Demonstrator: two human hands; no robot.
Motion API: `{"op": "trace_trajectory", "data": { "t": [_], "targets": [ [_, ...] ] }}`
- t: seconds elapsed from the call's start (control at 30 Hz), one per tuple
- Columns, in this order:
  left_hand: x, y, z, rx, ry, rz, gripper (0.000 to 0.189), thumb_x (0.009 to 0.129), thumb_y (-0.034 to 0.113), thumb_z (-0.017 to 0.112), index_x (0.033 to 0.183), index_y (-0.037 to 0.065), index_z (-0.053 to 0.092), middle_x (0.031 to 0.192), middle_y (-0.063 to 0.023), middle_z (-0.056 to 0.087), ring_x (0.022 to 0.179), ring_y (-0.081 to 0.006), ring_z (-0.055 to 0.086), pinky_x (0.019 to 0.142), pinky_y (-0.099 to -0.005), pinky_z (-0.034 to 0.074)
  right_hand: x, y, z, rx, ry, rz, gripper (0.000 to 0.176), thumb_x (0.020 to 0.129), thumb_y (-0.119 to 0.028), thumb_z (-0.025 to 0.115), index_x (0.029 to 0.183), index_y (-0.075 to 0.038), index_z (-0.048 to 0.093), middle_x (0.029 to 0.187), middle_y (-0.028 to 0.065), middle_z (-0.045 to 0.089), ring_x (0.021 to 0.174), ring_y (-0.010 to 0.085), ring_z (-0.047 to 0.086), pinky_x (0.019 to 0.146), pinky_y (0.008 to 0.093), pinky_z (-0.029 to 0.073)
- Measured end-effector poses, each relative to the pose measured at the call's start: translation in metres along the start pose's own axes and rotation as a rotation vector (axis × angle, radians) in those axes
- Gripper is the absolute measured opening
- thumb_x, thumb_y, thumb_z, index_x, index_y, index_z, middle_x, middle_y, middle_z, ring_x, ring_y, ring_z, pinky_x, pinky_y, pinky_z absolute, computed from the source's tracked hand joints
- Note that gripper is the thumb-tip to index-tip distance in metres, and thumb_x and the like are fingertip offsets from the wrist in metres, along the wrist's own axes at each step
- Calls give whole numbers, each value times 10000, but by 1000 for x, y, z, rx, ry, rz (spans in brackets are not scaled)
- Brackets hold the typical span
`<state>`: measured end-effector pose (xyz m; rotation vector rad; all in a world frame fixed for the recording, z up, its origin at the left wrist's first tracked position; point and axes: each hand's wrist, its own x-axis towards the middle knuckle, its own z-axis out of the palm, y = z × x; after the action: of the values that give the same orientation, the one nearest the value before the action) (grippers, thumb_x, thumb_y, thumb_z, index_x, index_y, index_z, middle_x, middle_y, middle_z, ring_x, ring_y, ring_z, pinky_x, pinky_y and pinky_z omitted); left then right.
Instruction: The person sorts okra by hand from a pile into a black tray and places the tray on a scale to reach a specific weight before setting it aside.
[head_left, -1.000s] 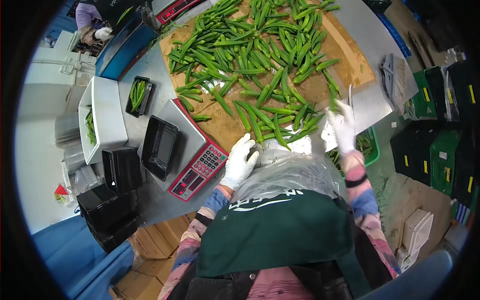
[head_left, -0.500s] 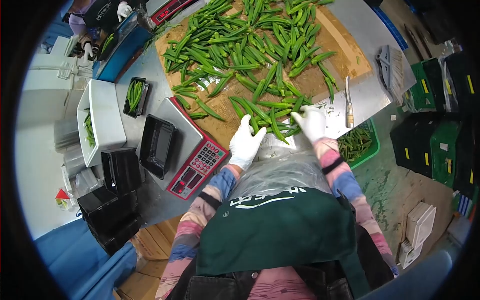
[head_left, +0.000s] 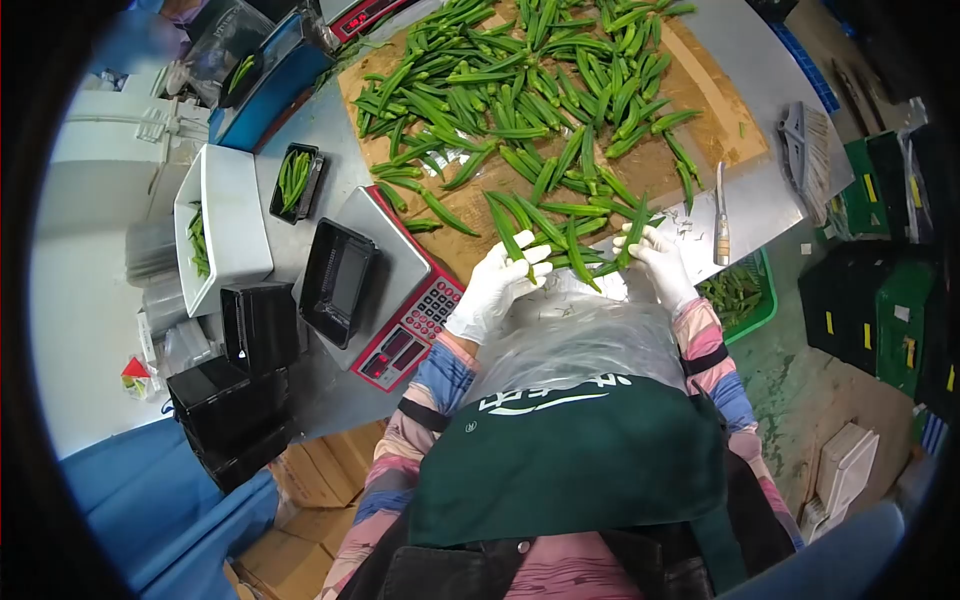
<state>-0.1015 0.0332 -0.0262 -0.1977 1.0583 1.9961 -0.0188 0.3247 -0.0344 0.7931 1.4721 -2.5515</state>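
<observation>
Both hands wear white gloves at the near edge of the table. The fingers of my left hand (head_left: pixel 490 290) are closed on a green okra pod (head_left: pixel 507 240). Another okra pod (head_left: pixel 634 235) is pinched, tilted upright, between the thumb and fingers of my right hand (head_left: pixel 665 265). A few loose pods, one of them a curved okra pod (head_left: pixel 576 256), lie between the hands. Beyond them a large okra pile (head_left: pixel 520 95) is spread over a brown cardboard sheet (head_left: pixel 715 90).
To the left, a black tray (head_left: pixel 340 283) sits on a red-edged scale (head_left: pixel 425 315). A small tray (head_left: pixel 297 182) and a white bin (head_left: pixel 240 230) hold okra. A knife (head_left: pixel 721 225) and a brush (head_left: pixel 806 150) lie right; a green basket (head_left: pixel 768 300) stands below.
The view has shifted, so the table appears farther right. My left fingers have curled in around a pod. My right hand has raised a pod to a steeper tilt.
</observation>
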Motion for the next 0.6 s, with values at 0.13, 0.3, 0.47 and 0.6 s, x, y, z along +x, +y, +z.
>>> {"op": "trace_trajectory", "data": {
  "t": [0.13,0.3,0.47,0.6],
  "targets": [
    [2,9,8,113,320,73,337,926,111,683,1234,32,570,1066,-115,685,908,-243,676,849,-388,555,1,10,4,-375,64,84,278,950,-294,699,1007,-24,666,754,3,623,625,110,562,638,306,502],
    [33,20,-12,383,669,216,221,906,216,743,983,68,598,694,9,573,558,-85,529,515,-262,453,6,38,47,-1320,44,-124,515,815,-451,771,1113,-41,683,987,198,725,977,344,701,861,428,548],
    [74,6,-36,986,848,331,276,836,238,785,964,52,624,738,-40,639,582,-133,585,518,-322,464,22,55,34,-1262,34,-380,425,835,-409,764,1049,-50,689,795,134,686,780,324,679,720,424,538],
    [74,12,-39,941,698,180,263,835,230,787,955,53,634,767,-18,628,615,-113,565,544,-291,461,7,16,9,-394,-194,220,273,944,-286,673,1073,-47,697,869,16,644,692,115,565,606,265,430]
  ]
}}
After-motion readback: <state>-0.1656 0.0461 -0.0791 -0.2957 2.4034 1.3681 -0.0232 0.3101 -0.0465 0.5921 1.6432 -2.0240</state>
